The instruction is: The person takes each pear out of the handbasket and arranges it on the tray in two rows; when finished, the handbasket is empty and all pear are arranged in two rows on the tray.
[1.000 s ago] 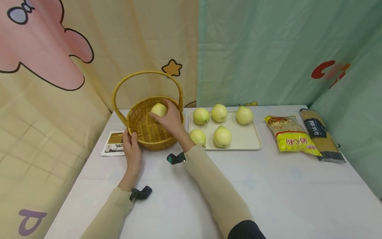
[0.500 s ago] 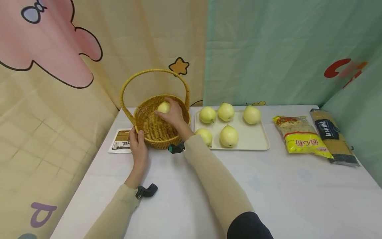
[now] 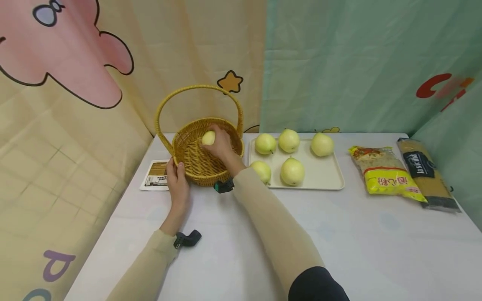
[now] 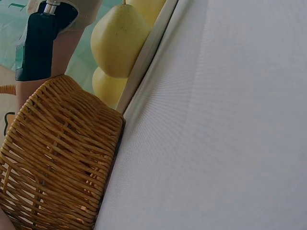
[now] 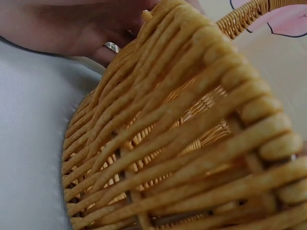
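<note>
A wicker basket [image 3: 203,179] with a tall arched handle stands at the back left of the table. My left hand [image 3: 178,184] holds its near-left side, thumb and fingers up at the rim. Inside the basket, my right hand [image 3: 222,144] grips a pale yellow-green pear [image 3: 208,138], partly covered by the fingers, over the woven bottom. The right wrist view shows the basket's woven wall [image 5: 158,124] close up, with the left hand [image 5: 72,28] against it; the pear is hidden there. Several more pears [image 3: 292,171] sit on a cream tray [image 3: 324,175] right of the basket.
A flat white-and-brown packet [image 3: 155,175] lies left of the basket, partly behind the left hand. Toward the right edge are a yellow-labelled food bag [image 3: 388,171] and a brown bag with a black label [image 3: 423,167]. Curtains [image 3: 339,62] hang behind the table.
My right hand has lowered the pear deeper into the basket, toward its right side. The left hand keeps its hold on the rim. The whole scene has shifted rightward in the head view.
</note>
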`<state>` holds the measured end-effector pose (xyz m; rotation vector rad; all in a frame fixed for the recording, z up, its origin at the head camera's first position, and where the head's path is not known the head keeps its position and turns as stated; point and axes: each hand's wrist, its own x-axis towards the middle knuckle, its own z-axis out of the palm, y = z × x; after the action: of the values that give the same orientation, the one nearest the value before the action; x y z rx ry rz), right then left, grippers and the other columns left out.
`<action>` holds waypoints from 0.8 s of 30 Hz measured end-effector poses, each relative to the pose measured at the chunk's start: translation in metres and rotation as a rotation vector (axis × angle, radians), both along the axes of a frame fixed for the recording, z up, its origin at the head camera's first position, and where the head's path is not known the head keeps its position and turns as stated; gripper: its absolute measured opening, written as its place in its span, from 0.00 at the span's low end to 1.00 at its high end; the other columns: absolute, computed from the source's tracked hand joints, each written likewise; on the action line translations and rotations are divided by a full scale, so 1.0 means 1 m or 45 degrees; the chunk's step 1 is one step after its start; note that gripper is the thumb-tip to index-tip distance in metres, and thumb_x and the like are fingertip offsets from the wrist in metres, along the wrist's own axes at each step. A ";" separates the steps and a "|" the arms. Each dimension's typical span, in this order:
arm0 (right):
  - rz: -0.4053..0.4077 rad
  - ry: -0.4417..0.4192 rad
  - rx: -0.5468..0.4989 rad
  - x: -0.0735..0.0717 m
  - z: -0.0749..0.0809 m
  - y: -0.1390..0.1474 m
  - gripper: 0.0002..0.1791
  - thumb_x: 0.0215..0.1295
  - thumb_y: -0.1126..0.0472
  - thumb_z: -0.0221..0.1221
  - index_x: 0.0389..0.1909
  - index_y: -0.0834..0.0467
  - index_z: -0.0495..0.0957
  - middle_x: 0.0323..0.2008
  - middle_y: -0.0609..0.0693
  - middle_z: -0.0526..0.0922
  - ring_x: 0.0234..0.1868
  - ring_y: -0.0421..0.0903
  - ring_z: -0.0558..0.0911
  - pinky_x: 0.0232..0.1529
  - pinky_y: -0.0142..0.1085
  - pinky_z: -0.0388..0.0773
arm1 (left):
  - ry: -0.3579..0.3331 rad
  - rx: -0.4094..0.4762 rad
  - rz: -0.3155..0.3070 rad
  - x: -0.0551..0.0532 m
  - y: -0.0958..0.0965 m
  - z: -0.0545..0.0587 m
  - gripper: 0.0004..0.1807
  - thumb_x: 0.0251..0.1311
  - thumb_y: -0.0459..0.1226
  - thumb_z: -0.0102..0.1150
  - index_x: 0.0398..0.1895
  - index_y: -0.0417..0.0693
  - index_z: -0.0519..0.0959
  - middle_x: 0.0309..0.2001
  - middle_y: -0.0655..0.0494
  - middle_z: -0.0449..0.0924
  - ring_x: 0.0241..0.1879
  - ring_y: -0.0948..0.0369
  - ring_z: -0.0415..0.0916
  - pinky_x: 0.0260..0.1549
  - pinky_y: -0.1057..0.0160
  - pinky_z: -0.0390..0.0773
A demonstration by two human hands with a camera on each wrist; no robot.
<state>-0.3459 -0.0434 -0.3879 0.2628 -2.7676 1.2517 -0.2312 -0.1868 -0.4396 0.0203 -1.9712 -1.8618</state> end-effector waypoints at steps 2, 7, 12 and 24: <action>-0.011 -0.014 -0.016 0.001 0.000 0.001 0.36 0.65 0.57 0.73 0.71 0.56 0.71 0.64 0.58 0.79 0.67 0.57 0.76 0.69 0.49 0.74 | 0.000 -0.013 0.016 -0.005 -0.002 -0.008 0.29 0.85 0.42 0.40 0.81 0.39 0.57 0.79 0.41 0.62 0.79 0.50 0.60 0.80 0.52 0.61; -0.024 -0.006 -0.029 0.004 0.003 0.004 0.38 0.63 0.56 0.74 0.72 0.58 0.71 0.64 0.59 0.78 0.68 0.58 0.75 0.67 0.50 0.76 | 0.010 -0.011 0.019 -0.007 -0.003 -0.012 0.29 0.85 0.43 0.40 0.81 0.40 0.57 0.78 0.42 0.63 0.78 0.51 0.61 0.79 0.52 0.62; 0.018 0.058 -0.049 0.015 0.012 0.011 0.38 0.63 0.56 0.73 0.72 0.58 0.71 0.65 0.58 0.78 0.68 0.57 0.76 0.66 0.51 0.77 | 0.005 0.028 0.004 -0.009 -0.001 -0.013 0.28 0.85 0.41 0.39 0.81 0.39 0.57 0.79 0.41 0.62 0.79 0.50 0.60 0.79 0.52 0.61; 0.099 0.178 -0.223 0.069 0.049 0.056 0.39 0.63 0.51 0.72 0.74 0.55 0.70 0.68 0.54 0.77 0.65 0.57 0.75 0.66 0.56 0.71 | 0.014 0.031 -0.004 -0.006 -0.003 -0.012 0.28 0.85 0.41 0.38 0.82 0.39 0.55 0.79 0.40 0.62 0.79 0.50 0.59 0.80 0.51 0.59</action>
<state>-0.2769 0.0130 -0.3391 0.4292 -2.5348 1.4251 -0.2377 -0.1894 -0.4514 0.0142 -1.9424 -1.8841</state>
